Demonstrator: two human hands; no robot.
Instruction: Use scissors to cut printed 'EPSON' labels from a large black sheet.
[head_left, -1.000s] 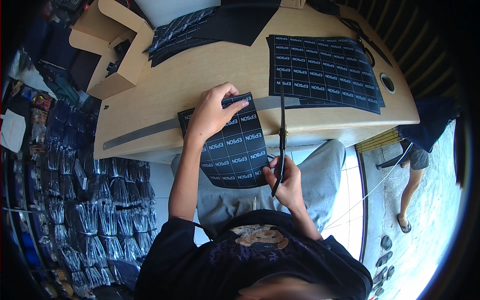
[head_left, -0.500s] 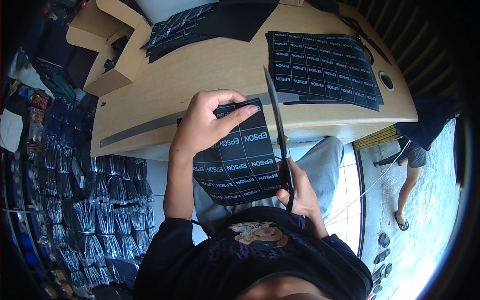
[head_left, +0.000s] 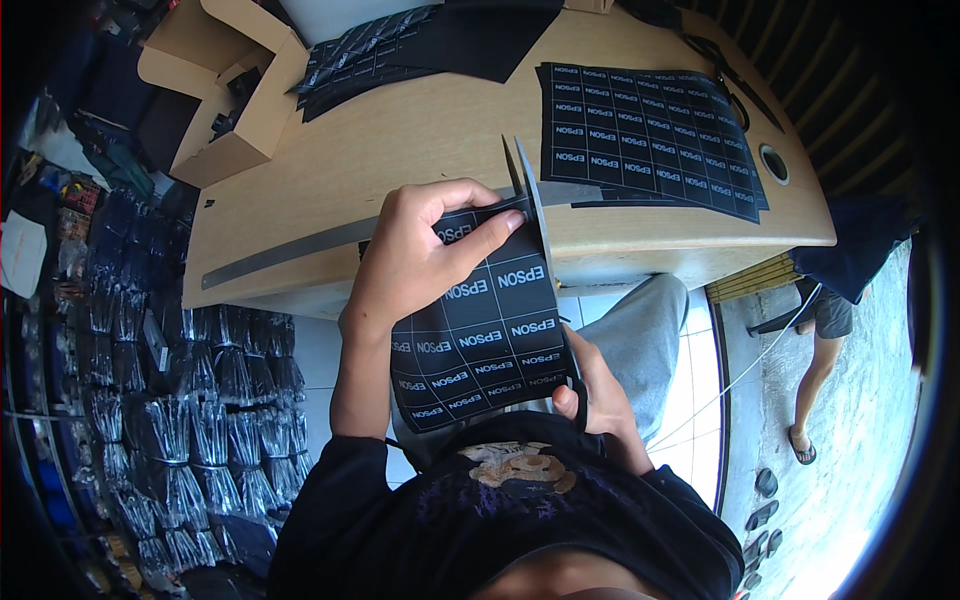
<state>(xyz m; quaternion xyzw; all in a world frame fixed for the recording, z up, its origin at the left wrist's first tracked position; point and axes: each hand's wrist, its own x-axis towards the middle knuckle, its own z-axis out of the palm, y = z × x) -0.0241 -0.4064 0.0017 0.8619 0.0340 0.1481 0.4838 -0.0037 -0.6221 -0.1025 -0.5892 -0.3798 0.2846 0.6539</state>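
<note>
My left hand pinches the top of a black sheet printed with a grid of pale lettering, its thumb lying on the face near the upper right corner. The sheet hangs in front of the table edge, its lower end curling above my lap. My right hand grips large scissors by the handles along the sheet's right edge. Their two blades stand slightly apart, tips pointing up over the table. One blade lies at the edge near my left thumb; the other is partly hidden behind the sheet.
On the wooden table lie a long metal ruler, a stack of similar printed sheets and more black sheets. An open cardboard box stands at the left. Wrapped bundles fill the left floor. A person's leg shows at right.
The scissors have shifted left onto the sheet's right edge, and both blades now show apart. My left hand and the sheet have moved slightly right.
</note>
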